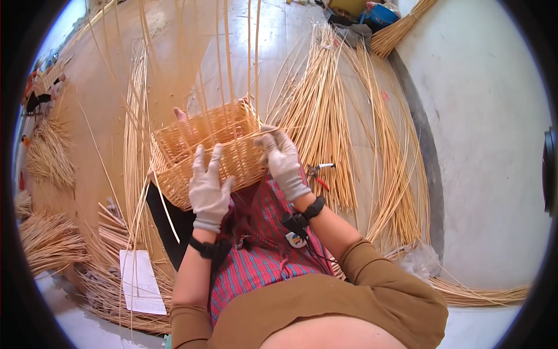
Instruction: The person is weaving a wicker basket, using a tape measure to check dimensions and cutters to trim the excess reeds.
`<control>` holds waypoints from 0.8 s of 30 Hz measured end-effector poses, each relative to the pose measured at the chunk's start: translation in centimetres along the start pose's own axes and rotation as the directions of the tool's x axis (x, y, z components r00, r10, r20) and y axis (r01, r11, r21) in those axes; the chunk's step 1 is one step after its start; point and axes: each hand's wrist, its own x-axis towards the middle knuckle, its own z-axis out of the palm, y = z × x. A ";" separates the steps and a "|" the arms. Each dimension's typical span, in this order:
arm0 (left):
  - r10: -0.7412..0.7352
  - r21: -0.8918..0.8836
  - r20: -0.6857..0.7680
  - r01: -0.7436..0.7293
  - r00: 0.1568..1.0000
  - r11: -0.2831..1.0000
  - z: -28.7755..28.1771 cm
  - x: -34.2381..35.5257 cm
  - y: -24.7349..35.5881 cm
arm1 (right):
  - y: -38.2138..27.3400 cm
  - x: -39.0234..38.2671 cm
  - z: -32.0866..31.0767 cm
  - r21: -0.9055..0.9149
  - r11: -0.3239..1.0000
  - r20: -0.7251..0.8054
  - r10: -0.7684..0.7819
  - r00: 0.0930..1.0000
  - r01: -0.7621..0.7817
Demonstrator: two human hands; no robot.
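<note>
A rectangular wicker basket (247, 161) rests tilted on my lap, woven from pale yellow canes. Long upright stakes (228, 64) rise from its rim. My left hand (209, 192), in a whitish glove, lies against the near wall with its fingers stretched up toward the rim. At the right-hand corner, my gloved right hand (282, 160) has its fingers closed around a thin wicker strand (293, 127) by the rim. Part of that grip is hidden behind the fingers. A loose cane end (168, 212) hangs from the basket's left side.
Pruning shears (317, 173) with red on a handle lie right of my right hand. Cane bundles (325, 104) spread over the floor to the right, with more piles (52, 241) at left. A paper sheet (142, 282) lies lower left. A pale wall (482, 116) stands at right.
</note>
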 end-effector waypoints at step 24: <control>-0.068 -0.217 0.151 0.100 0.986 0.971 5.8 8.3 6.4 | 2.3 3.7 -4.8 0.193 0.980 0.076 -0.051 0.996 0.035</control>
